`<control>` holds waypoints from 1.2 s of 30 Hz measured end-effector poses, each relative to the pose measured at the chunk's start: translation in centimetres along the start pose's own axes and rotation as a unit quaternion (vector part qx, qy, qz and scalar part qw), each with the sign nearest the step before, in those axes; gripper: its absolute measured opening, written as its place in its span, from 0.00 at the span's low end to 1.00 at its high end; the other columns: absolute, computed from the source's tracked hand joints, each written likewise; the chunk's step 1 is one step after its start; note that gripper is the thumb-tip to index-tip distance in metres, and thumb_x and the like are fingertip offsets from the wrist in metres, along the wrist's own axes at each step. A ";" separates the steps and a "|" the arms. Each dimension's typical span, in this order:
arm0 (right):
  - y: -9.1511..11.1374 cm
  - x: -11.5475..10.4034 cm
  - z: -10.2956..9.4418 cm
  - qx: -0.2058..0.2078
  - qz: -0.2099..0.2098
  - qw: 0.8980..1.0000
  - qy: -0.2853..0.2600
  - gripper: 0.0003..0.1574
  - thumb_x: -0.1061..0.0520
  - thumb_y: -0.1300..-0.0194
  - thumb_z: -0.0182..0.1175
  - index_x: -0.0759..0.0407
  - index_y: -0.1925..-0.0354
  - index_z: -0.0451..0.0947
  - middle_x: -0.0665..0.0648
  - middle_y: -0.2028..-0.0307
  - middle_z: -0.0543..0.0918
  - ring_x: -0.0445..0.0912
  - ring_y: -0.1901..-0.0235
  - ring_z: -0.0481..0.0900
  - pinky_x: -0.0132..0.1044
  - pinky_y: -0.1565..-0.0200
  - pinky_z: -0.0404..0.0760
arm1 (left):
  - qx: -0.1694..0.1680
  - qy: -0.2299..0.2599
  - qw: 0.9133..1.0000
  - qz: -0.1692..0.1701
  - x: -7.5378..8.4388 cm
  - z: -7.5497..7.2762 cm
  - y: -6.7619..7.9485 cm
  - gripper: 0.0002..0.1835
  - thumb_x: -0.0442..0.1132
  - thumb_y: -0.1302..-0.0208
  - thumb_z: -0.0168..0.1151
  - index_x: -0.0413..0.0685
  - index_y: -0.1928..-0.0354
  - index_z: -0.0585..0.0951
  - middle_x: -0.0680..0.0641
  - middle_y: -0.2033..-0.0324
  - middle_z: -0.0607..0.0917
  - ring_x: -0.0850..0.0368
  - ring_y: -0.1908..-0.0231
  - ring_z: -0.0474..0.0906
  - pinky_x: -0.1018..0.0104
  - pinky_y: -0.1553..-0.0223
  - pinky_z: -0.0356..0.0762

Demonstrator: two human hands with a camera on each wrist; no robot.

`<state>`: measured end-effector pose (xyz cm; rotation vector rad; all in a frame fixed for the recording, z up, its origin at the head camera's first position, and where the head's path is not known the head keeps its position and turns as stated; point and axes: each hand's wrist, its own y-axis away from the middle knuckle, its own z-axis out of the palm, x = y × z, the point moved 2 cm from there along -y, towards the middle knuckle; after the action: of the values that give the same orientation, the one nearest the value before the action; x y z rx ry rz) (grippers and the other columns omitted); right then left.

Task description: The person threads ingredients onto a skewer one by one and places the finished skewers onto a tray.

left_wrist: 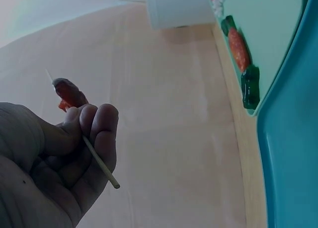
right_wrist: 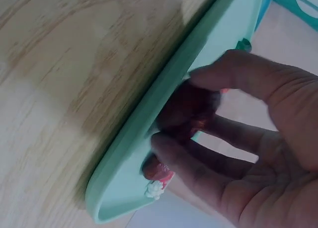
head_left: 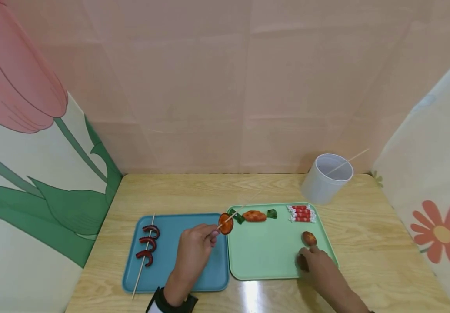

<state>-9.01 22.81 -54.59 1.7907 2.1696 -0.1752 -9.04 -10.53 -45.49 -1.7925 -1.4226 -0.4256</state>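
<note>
My left hand (head_left: 196, 244) pinches a thin wooden skewer (head_left: 244, 205) above the seam of the two trays. Threaded on that skewer is a glossy orange-brown food piece (head_left: 226, 224), close to the fingertips. In the left wrist view, the skewer's blunt end (left_wrist: 103, 165) sticks out below the fingers. Over the near right part of the green tray (head_left: 264, 252), my right hand (head_left: 321, 264) holds a dark brown, glossy piece (right_wrist: 188, 106) between thumb and fingers. A similar brown piece (head_left: 308, 238) lies on the tray just beyond that hand.
On the blue tray (head_left: 174, 234) lies a skewer with three curled dark-red sausages (head_left: 147, 243). The green tray also bears an orange piece with green ends (head_left: 254, 216) and several red-and-white sticks (head_left: 301, 213). A white cup (head_left: 322, 187) with one skewer stands behind.
</note>
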 end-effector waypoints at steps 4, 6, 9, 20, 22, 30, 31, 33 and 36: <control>-0.4 -0.7 -0.5 0.024 -0.002 0.999 -0.049 0.30 0.60 0.55 0.75 0.63 0.50 0.80 0.57 0.61 0.82 0.44 0.68 0.79 0.37 0.67 0.80 | -0.003 -0.003 1.000 -0.003 0.0 -0.1 0.0 0.11 0.20 0.41 0.68 0.40 0.63 0.91 0.49 0.73 0.90 0.68 0.77 0.83 0.83 0.76 0.76; -0.7 -1.2 -1.0 0.049 -0.011 0.995 -0.087 0.31 0.61 0.54 0.74 0.62 0.49 0.80 0.54 0.61 0.83 0.43 0.66 0.80 0.35 0.67 0.82 | -0.005 -0.004 1.000 -0.004 0.0 -0.1 0.0 0.11 0.20 0.41 0.67 0.40 0.63 0.91 0.48 0.72 0.90 0.67 0.77 0.83 0.83 0.76 0.77; -1.3 -2.1 -2.0 0.088 -0.029 0.984 -0.153 0.29 0.63 0.52 0.72 0.61 0.49 0.79 0.52 0.60 0.85 0.43 0.60 0.83 0.32 0.61 0.87 | -0.008 -0.004 1.000 -0.002 0.0 -0.1 0.1 0.10 0.21 0.41 0.68 0.41 0.63 0.91 0.48 0.73 0.90 0.67 0.77 0.83 0.82 0.76 0.77; -3.0 -5.0 -7.1 0.154 -0.112 0.845 -0.500 0.36 0.82 0.47 0.66 0.72 0.41 0.69 0.60 0.41 0.80 0.36 0.44 0.82 0.29 0.50 0.86 | -0.033 -0.029 0.998 0.037 -0.2 0.5 0.4 0.05 0.27 0.42 0.73 0.43 0.66 0.91 0.52 0.76 0.88 0.69 0.76 0.80 0.81 0.75 0.76; -3.1 -5.5 -7.8 0.153 -0.112 0.819 -0.542 0.35 0.82 0.46 0.65 0.74 0.41 0.67 0.56 0.41 0.81 0.39 0.44 0.83 0.30 0.49 0.85 | -0.040 -0.036 0.998 0.046 -0.1 0.6 0.4 0.03 0.29 0.41 0.73 0.44 0.67 0.91 0.53 0.77 0.87 0.69 0.77 0.79 0.81 0.75 0.76; -3.5 -7.0 -9.6 0.166 -0.136 0.763 -0.610 0.34 0.82 0.43 0.63 0.73 0.40 0.65 0.58 0.38 0.79 0.45 0.39 0.82 0.33 0.45 0.83 | -0.066 -0.061 0.995 0.048 0.1 0.7 0.6 0.02 0.33 0.39 0.73 0.46 0.67 0.91 0.55 0.79 0.86 0.71 0.78 0.77 0.80 0.75 0.75; -3.5 -7.1 -9.7 0.166 -0.142 0.759 -0.613 0.34 0.82 0.42 0.63 0.72 0.40 0.65 0.58 0.38 0.79 0.45 0.39 0.82 0.33 0.45 0.83 | -0.068 -0.065 0.994 0.048 0.1 0.6 0.6 0.02 0.33 0.39 0.73 0.46 0.66 0.91 0.55 0.79 0.86 0.72 0.78 0.77 0.80 0.75 0.75; -3.6 -7.3 -10.0 0.166 -0.147 0.754 -0.619 0.34 0.83 0.42 0.62 0.73 0.39 0.65 0.59 0.37 0.78 0.46 0.39 0.82 0.33 0.44 0.83 | -0.068 -0.072 0.994 0.051 0.1 0.6 0.6 0.02 0.33 0.39 0.73 0.46 0.66 0.91 0.55 0.79 0.86 0.71 0.78 0.77 0.80 0.74 0.75; -3.5 -7.5 -10.2 0.162 -0.152 0.753 -0.620 0.34 0.83 0.41 0.61 0.73 0.39 0.65 0.59 0.37 0.78 0.46 0.39 0.82 0.34 0.44 0.83 | -0.065 -0.081 0.993 0.053 0.2 0.6 0.6 0.02 0.34 0.39 0.73 0.47 0.66 0.92 0.56 0.79 0.85 0.72 0.78 0.77 0.79 0.74 0.75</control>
<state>-12.94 18.07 -42.96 0.8398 1.3602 -1.4201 -8.53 -10.04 -45.98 -2.0376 -1.4287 -0.3308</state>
